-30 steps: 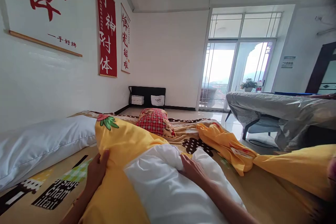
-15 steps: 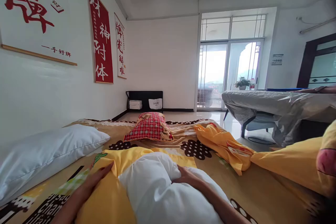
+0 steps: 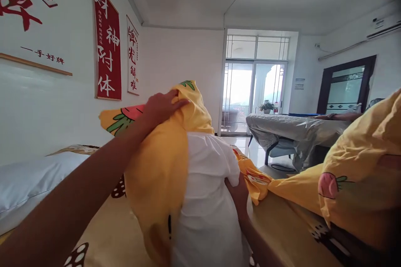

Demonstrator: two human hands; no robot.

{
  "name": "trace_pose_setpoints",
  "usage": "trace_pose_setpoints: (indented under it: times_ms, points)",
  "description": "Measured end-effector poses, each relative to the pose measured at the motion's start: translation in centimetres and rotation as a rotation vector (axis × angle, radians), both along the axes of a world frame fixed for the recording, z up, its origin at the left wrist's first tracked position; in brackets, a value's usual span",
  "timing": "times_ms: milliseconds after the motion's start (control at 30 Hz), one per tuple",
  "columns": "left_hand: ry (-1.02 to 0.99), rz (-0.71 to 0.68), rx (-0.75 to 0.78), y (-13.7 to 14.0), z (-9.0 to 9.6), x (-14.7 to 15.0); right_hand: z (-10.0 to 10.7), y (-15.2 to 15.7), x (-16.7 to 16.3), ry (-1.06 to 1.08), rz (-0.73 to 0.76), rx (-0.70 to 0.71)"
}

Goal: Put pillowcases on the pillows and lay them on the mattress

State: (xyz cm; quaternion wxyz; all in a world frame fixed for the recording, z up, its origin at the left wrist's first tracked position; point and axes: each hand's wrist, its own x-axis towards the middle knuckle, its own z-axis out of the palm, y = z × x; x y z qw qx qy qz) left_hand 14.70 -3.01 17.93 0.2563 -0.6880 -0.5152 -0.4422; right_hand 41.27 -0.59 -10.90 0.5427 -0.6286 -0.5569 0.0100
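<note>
The left hand (image 3: 161,106) is up at about head height, fingers closed over the top of a yellow pillowcase (image 3: 163,171) printed with strawberries, gripping the cloth near its upper corner so that the case hangs down in front of the person. A white pillow (image 3: 206,200) stands upright, half inside the case: its left side is covered by the yellow cloth and its right side is bare. The right hand (image 3: 239,194) is lower down, pressed against the right edge of the pillow with the fingers curled into the white fabric; how firmly it grips I cannot tell, as part of the hand is hidden behind the pillow. Both pillow and case are raised above the bed (image 3: 109,233), which has a tan sheet with dark spotted patterns. A second white pillow (image 3: 28,179) lies at the left by the wall. More yellow bedding (image 3: 354,175) is bunched up on the right, close to the camera. On the wall hang a red scroll (image 3: 106,54) and white scrolls with red writing. Further back stand a table under a grey cover (image 3: 291,127) and a glass balcony door (image 3: 253,91).
</note>
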Motion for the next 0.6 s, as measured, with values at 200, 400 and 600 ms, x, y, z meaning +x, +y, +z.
trace_pose_setpoints:
  times_ms: [200, 400, 600]
  points:
    - [0.131, 0.234, 0.28, -3.1, 3.2, -3.1, 0.6, -1.1, -6.1, 0.043, 0.209, -0.016]
    - [0.515, 0.362, 0.063, -2.9, -1.4, -5.4, -0.7, -2.0, -6.3, -0.084, 0.744, -0.03]
    - [0.484, 0.275, 0.069, -3.3, -2.5, -6.3, 5.0, -2.1, -9.6, -0.228, 0.435, 0.488]
